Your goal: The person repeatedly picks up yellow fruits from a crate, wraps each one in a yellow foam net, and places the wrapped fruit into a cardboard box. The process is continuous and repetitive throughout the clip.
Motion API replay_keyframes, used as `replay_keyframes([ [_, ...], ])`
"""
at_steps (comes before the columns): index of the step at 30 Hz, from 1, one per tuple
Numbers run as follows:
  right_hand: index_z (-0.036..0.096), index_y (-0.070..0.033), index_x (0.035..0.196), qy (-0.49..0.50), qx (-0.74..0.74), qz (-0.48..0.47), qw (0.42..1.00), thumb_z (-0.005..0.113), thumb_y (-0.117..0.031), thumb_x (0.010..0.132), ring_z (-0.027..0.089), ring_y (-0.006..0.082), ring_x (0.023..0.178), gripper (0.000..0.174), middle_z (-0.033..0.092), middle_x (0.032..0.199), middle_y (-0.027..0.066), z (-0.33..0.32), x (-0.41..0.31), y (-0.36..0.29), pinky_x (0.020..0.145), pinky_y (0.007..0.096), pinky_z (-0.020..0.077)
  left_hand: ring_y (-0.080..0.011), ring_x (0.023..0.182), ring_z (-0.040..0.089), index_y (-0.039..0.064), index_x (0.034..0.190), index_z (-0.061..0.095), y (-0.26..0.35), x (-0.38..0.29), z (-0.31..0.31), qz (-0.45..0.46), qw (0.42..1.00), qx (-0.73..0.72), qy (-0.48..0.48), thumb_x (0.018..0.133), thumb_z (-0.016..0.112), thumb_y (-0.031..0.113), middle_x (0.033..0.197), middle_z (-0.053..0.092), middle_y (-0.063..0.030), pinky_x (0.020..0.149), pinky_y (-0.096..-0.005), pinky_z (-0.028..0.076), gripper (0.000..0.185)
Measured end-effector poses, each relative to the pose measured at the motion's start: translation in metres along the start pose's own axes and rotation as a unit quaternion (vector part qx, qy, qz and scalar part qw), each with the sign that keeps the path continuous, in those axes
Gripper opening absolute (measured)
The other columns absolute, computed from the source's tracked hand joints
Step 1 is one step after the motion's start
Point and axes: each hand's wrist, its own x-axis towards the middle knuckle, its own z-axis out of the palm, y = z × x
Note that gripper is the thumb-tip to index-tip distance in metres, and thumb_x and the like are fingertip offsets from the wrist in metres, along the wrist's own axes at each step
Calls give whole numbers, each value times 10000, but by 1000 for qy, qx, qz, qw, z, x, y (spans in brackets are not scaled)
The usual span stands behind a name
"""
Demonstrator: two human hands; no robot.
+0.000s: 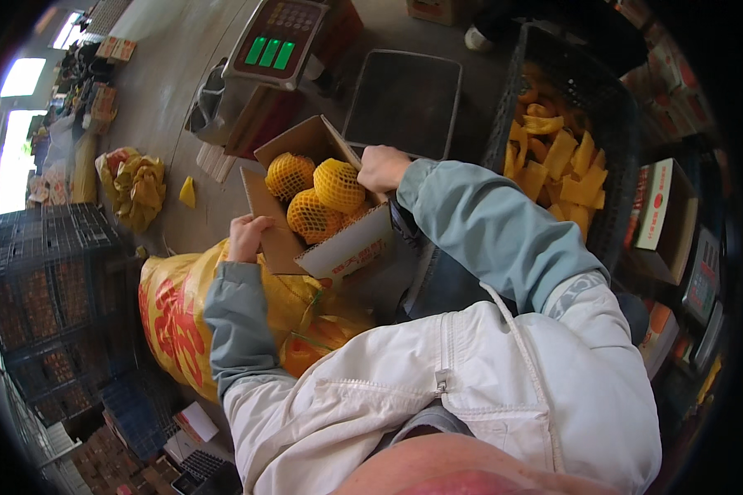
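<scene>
An open cardboard carton [347, 252] tilts in front of me, its flaps raised and red writing on its white outer face. Several round fruits [338, 184] in yellow foam nets lie inside it; the carton's bottom is hidden. My left hand [247, 238] grips the brown flap on the left side. On the far right side, my right hand [382, 168] is closed on the edge of another flap, its fingertips partly hidden. Below my left hand bulges a large yellow plastic sack [179, 309] with red printing.
Beyond the carton are a scale's platform [405, 102] and its lit display [277, 46]. A black plastic crate [501, 124] of yellow foam nets [560, 158] stands at right. Stacked crates [43, 297] and a crumpled yellow bag [135, 185] are at left. Another person's shoe [478, 39] shows at the top.
</scene>
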Motion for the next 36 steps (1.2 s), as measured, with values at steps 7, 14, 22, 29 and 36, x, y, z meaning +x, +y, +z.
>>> replay_keyframes([
  [7, 734, 77, 864, 180, 44, 21, 983, 645, -251, 789, 694, 465, 918, 349, 695, 924, 322, -64, -49, 50, 826, 498, 558, -102, 549, 582, -10, 828, 722, 93, 30, 61, 151, 977, 12, -153, 889, 689, 148, 683, 653, -7, 463, -273, 414, 173],
  [14, 726, 60, 780, 366, 96, 62, 923, 608, -269, 833, 692, 468, 813, 354, 695, 830, 294, -72, -31, 101, 755, 538, 554, -249, 672, 658, -4, 902, 728, 150, 171, 170, 371, 877, 299, -68, 868, 691, 230, 730, 678, -151, 668, -412, 537, 239],
  [22, 763, -72, 983, 366, 109, -28, 924, 598, -237, 873, 715, 386, 889, 258, 744, 917, 190, -54, -58, 100, 776, 484, 565, -225, 1179, 658, 64, 1271, 687, 152, 216, 195, 521, 632, 574, 2, 971, 614, 233, 1253, 709, -114, 999, -369, 525, 351],
  [29, 707, -41, 1159, 643, 182, 25, 744, 633, -17, 977, 729, 118, 719, 198, 775, 945, 84, 17, -354, 216, 658, 276, 607, -209, 1120, 655, 52, 1226, 703, 27, 141, 184, 549, 756, 345, -91, 970, 632, 242, 1195, 717, -105, 968, -356, 525, 327],
  [36, 624, -86, 1294, 617, 39, 519, 590, 644, -169, 1006, 688, 307, 1065, 300, 669, 1243, 160, 189, -625, 301, 889, 432, 585, -192, 1060, 652, 39, 1180, 718, -34, 149, 193, 445, 797, 378, -155, 968, 650, 251, 1136, 724, -96, 936, -343, 525, 308],
])
